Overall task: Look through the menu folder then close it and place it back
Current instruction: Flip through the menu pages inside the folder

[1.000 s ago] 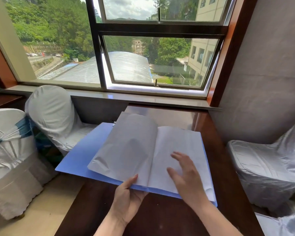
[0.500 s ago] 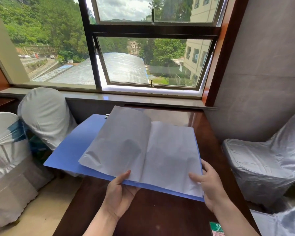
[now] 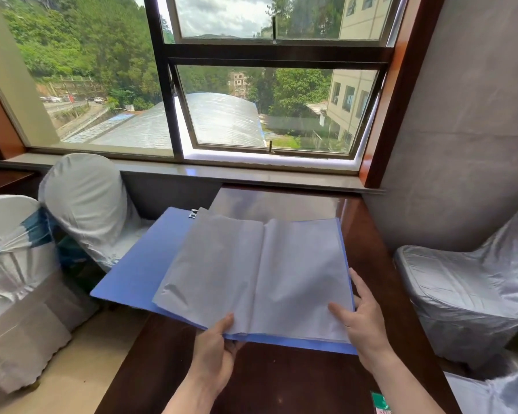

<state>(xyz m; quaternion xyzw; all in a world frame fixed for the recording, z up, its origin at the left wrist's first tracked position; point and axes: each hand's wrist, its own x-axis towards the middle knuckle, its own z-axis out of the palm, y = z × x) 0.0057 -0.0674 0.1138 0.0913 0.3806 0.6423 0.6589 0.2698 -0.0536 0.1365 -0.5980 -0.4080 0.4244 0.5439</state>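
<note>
- Sunlit window (image 3: 275, 106) with trees and roofs beyond fills the far wall; below it a dark, glossy wooden worktop (image 3: 281, 380) runs toward the viewer, with cloth-covered chairs (image 3: 84, 198) on both sides.
- Head view: the blue menu folder (image 3: 144, 264) lies open on the worktop, its left cover overhanging the worktop's left edge, with a small metal clip at the top of the spine.
- Thin, matte grey-white pages (image 3: 299, 276) lie spread, the left stack slightly wrinkled and bowed.
- Left hand (image 3: 216, 351) pinches the near edge at the spine, thumb on top of the paper and the other fingers hidden beneath.
- Right hand (image 3: 362, 321) is loosely open, thumb on the lower right corner of the page and fingers along the folder's right edge, clamping nothing firmly.
- To turn well, I judge the thumb should slide a single sheet free at the corner and lift it gently; paper this thin creases easily, and the left hand should keep the spine steady.
</note>
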